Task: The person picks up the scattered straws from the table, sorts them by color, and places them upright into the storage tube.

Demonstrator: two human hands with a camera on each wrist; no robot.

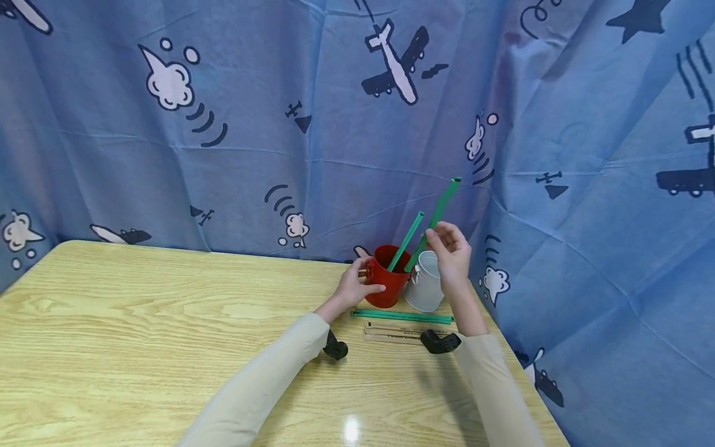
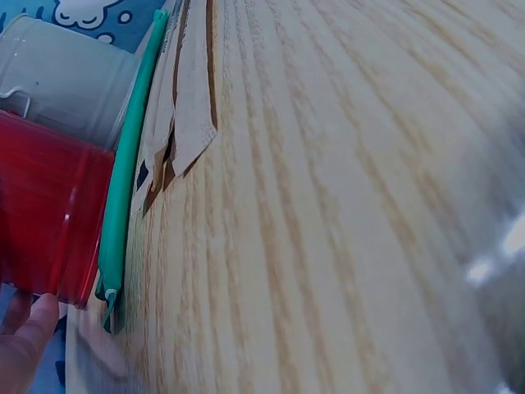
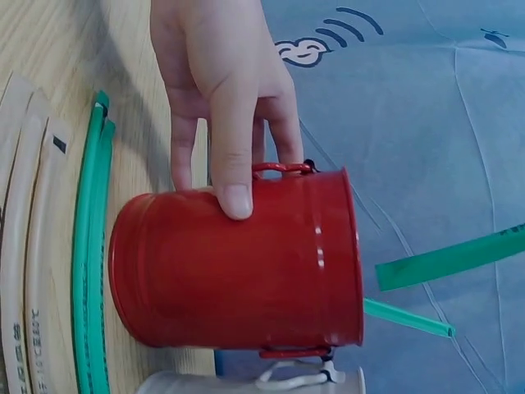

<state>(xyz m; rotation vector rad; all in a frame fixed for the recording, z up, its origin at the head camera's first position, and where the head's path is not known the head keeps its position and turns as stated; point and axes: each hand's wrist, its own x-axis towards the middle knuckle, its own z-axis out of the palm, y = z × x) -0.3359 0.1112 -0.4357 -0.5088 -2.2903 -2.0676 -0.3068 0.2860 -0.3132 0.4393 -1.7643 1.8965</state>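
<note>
A small red metal bucket [image 1: 386, 279] stands on the table, and my left hand [image 1: 350, 288] grips its left side. In the right wrist view, the thumb of that left hand [image 3: 234, 98] lies across the red wall by the handle. One long thin green wrapped stick [image 1: 406, 242] leans inside the bucket, its top end sticking out. My right hand [image 1: 454, 254] pinches another, a flat green wrapped stick [image 1: 445, 202], partway along. It is held tilted, its lower end close to the red rim; in the right wrist view that end [image 3: 394, 275] is just outside the mouth.
Touching or nearly touching the red bucket is a white bucket [image 1: 426, 288] on its right. In front lie green wrapped sticks [image 1: 402, 316] and several beige wrapped sticks [image 1: 391, 332]. A blue patterned curtain [image 1: 240, 124] hangs behind the table [image 1: 139, 335] and along its right.
</note>
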